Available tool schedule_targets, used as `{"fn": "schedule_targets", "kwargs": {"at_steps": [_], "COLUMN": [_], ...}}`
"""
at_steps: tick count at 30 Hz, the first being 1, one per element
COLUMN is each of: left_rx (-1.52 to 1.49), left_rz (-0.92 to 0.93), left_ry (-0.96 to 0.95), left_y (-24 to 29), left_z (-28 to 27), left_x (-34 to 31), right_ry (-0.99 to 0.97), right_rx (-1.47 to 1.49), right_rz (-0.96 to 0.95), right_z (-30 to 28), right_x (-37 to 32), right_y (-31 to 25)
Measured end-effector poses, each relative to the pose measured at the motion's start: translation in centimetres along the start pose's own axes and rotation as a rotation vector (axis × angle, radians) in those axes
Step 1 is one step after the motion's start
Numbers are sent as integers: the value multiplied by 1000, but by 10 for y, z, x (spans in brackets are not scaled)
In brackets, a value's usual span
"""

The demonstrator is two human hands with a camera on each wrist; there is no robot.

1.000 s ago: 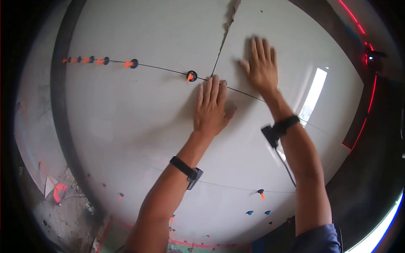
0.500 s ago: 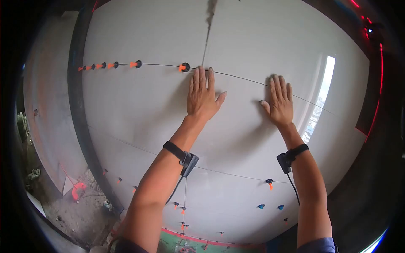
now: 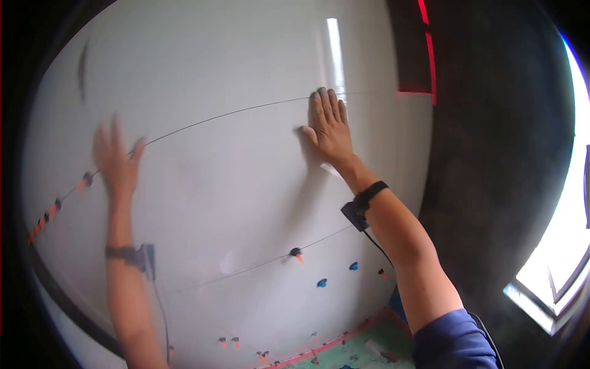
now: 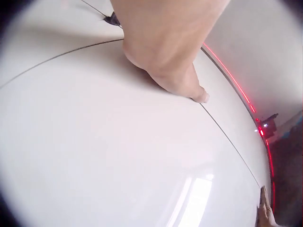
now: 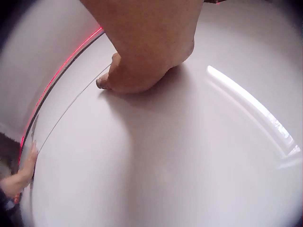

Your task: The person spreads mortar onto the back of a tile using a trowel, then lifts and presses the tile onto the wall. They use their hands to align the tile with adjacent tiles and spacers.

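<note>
Glossy off-white wall tiles (image 3: 203,184) meet at a thin dark joint (image 3: 230,114) that crosses the head view. My right hand (image 3: 332,132) rests flat on the tile, fingertips at the joint and thumb spread. Blurred in the head view, my left hand (image 3: 120,160) is spread over the joint farther left, its fingers straight and holding nothing. In the left wrist view, the left thumb (image 4: 201,96) meets the joint line. The right wrist view has the right hand (image 5: 149,56) against the tile, its fingertips mostly hidden.
Orange-and-black tile levelling clips (image 3: 55,208) line the joint at left. Another clip (image 3: 296,253) sits on a lower joint, near blue-and-black clips (image 3: 322,283). A red laser line (image 3: 430,58) runs down the dark wall (image 3: 485,166) at right. A bright window (image 3: 556,258) stands beyond.
The head view has swung right. My right hand came down from the upper tile to the joint, then slid right along it. My left hand now blurs, with the gap between hands wider.
</note>
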State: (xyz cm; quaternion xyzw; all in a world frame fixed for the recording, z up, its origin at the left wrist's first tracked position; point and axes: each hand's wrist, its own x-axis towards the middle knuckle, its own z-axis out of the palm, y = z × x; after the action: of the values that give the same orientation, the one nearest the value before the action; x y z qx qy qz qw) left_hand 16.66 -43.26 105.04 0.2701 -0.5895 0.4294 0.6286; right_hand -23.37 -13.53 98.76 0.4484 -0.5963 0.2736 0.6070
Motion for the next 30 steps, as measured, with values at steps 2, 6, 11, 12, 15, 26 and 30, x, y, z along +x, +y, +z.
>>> {"fn": "schedule_targets", "kwargs": {"at_steps": [2,6,11,12,15,26,30], "left_rx": [63,108,88,84,77,140,179], "left_rz": [31,17,25,27,-32,-102,-68], "left_ry": [30,-15,-46,-47,-103,-386,-287], "left_y": [-4,-8,-27,-31,-25,44,34], "left_z": [6,22,36,39,41,20,34], "left_x": [-4,-11,-22,-25,-22,18,11], "right_ry": [97,113,110,108,139,308,317], "right_rx": [34,-39,7,22,43,231,193], "right_rz": [157,232,249,245,314,-133,-98], "right_z": [12,16,19,19,18,32,37], "right_x": [-18,-30,-31,-30,-28,132,141], "right_y": [37,104,139,142,140,62,56]}}
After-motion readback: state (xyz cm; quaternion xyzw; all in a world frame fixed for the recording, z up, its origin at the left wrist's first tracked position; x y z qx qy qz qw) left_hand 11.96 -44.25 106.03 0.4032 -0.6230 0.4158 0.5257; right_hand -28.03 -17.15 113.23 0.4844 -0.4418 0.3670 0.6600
